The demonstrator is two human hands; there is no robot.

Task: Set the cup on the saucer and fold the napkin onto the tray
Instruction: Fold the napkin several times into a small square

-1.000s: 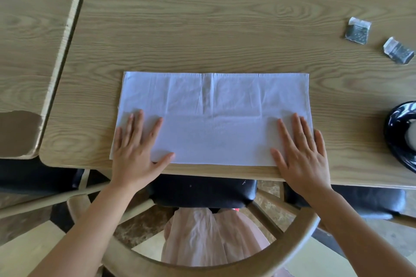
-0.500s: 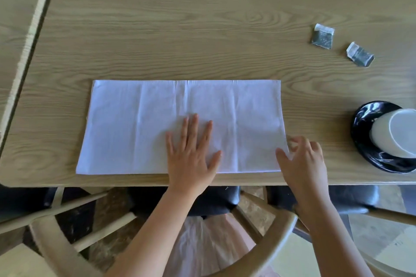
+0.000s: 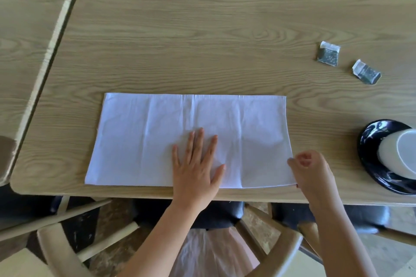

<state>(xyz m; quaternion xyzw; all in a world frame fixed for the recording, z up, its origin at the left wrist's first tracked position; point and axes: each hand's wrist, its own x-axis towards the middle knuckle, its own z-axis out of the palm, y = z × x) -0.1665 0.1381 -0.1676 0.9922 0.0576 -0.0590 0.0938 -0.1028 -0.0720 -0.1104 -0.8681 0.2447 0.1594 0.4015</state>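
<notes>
Since a second earlier, her left hand (image 3: 196, 165) had slid from the napkin's (image 3: 146, 139) left corner to its middle, where it lay flat with fingers spread, pressing the cloth down near the front edge; her right hand (image 3: 309, 172) had drawn off the cloth to its right front corner, fingers curled in, and seemed to nip the edge there, though I could not tell for certain that it held it. That white napkin lay folded to a long rectangle on the table (image 3: 225, 40), close along the near edge, with faint creases running across it. It was a pale wood-grain top with rounded corners, and a second table (image 3: 29, 40) of the same finish stood hard against it on the left, a dark gap between them. At the far right a white cup (image 3: 398, 153) sat on a black saucer (image 3: 371, 139), both partly cut off at the edge of sight. Beyond these, well apart from the napkin, two small sachets (image 3: 328, 54) lay near each other, grey with white torn tops; any print on them was too small to read. Light wooden chairs (image 3: 290, 252) with dark seats stood on both sides of the table, and one curved chair back came between me and her arms. Nothing lay between the napkin and the saucer.
</notes>
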